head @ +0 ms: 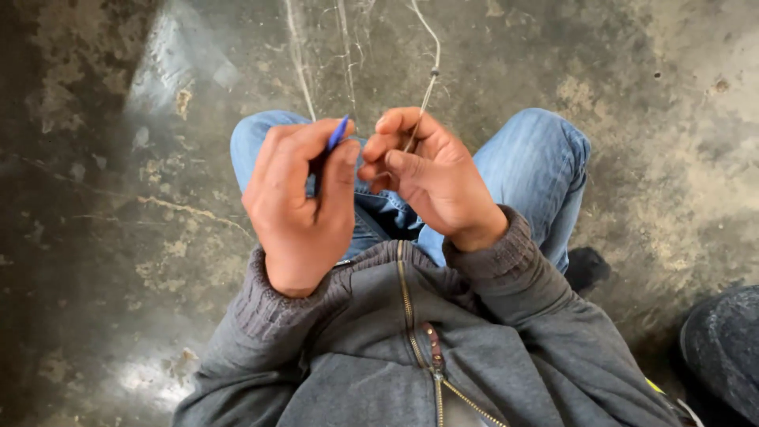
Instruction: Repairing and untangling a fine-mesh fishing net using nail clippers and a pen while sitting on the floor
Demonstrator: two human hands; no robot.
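Observation:
My left hand (300, 198) is closed around a small blue tool (337, 132), whose tip sticks out above the thumb. My right hand (431, 174) pinches a thin pale wire (428, 91) between thumb and fingers; the wire runs up and away across the floor. The two hands are close together above my knees, almost touching. What the wire ends in inside the fingers is hidden.
I sit in blue jeans (538, 158) and a grey zipped jacket (411, 340) over a stained concrete floor (118, 198). More thin strands (296, 55) lie on the floor ahead. A dark rounded object (723, 340) sits at the lower right.

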